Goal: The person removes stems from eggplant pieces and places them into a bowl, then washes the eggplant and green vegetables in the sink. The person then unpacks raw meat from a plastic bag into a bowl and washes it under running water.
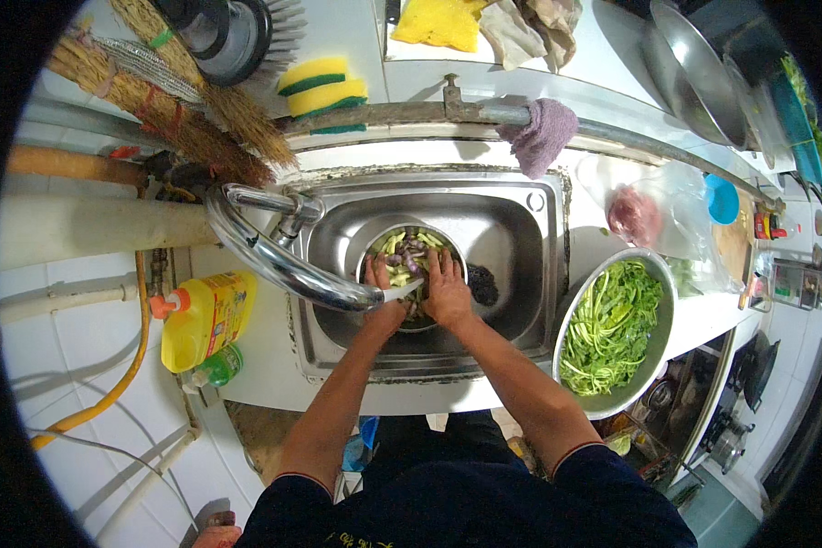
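Both my hands are inside a round metal bowl (372, 244) set in the stainless steel sink (520, 205). Pale green and purple vegetable pieces (408, 252) fill the bowl. My left hand (381, 291) is at the bowl's left side, partly covered by the chrome faucet (301, 274) and its water stream (404, 290); its grip is unclear. Along the right side, my right hand (446, 291) lies over the vegetables with its fingers extended and apart. Water falls into the bowl between the hands.
A large metal basin (669, 301) of leafy greens (609, 329) stands right of the sink. Behind it sits pinkish food in a plastic bag (633, 216). A dark scouring pad (481, 284) lies in the sink. A purple cloth (540, 135) hangs on the pipe (609, 142). Detergent bottles (209, 318) stand left.
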The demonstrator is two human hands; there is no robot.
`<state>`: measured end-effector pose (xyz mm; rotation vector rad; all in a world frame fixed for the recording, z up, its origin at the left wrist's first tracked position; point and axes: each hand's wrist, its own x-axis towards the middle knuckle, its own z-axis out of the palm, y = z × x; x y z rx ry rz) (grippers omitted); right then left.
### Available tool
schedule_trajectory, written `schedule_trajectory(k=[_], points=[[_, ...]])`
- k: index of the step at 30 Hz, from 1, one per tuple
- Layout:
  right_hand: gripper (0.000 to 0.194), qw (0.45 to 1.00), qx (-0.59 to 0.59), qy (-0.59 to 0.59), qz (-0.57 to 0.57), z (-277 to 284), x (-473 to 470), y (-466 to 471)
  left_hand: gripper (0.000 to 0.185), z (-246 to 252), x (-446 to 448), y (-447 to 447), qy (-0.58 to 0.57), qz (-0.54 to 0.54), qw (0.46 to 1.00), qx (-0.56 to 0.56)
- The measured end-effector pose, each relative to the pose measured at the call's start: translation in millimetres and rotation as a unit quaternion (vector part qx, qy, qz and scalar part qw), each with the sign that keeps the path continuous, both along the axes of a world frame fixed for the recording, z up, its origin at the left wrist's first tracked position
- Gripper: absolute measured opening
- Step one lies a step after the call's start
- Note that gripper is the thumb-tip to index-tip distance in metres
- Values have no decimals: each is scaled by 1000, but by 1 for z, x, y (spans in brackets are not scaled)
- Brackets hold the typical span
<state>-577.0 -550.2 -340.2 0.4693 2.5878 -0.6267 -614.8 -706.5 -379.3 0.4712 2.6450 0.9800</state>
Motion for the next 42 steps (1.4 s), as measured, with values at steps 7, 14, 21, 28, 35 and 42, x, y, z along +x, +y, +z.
schedule_trajectory(k=[7,14,21,28,35,42], points=[[95,999,0,-3,-49,-11,-32,4,101,-18,-28,25,-9,30,994,-105],[82,990,-51,90,-96,-1,-20,1,73,-8,-24,5,4,22,999,46],[86,980,-144,138,-3,25,17,-15,99,36,3,-9,-35,2,997,69],[84,955,-205,134,-168,-4,26,-2,90,9,12,25,16,-17,993,113],[87,927,-235,14,-292,-14,-27,14,88,-30,-9,15,-16,99,986,131],[65,945,-239,18,-221,-109,-30,8,82,-13,-57,55,-145,160,969,-120]])
